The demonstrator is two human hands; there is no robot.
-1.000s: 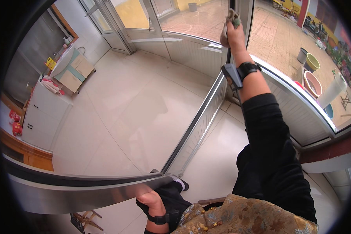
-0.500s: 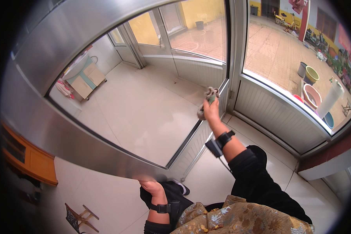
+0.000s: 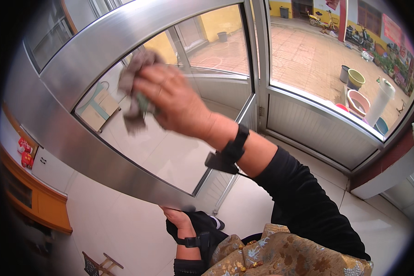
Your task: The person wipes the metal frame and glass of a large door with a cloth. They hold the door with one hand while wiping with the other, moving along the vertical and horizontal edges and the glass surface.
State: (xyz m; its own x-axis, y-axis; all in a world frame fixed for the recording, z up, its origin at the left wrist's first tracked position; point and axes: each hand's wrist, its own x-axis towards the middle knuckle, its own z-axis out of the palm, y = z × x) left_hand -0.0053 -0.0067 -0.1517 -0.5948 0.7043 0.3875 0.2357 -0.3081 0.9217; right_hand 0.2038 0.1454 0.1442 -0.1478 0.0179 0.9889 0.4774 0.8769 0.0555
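In my right hand (image 3: 175, 102) is a bunched grey-brown cloth (image 3: 129, 80), its fingers closed round it; a bit of green shows in the bundle. Hand and cloth are blurred and lie in front of the upper left part of the glass pane (image 3: 163, 154) of a metal-framed door (image 3: 110, 158). Whether the cloth touches the glass is hard to judge. Low down, my left hand (image 3: 179, 219) grips the door's near edge, with most of its fingers hidden by the frame. Black straps with small devices are on both wrists.
A fixed window panel (image 3: 322, 126) stands to the right; beyond it are basins (image 3: 358, 102) and a yellow bike (image 3: 324, 20) in a courtyard. At left stand an orange wooden cabinet (image 3: 46, 204) and a small folding stool (image 3: 103, 264) on the tiled floor.
My right hand has swept the cloth from the pane's lower right side up and to the left, nearer to me. My left hand stays at the door edge. The view has shifted slightly.
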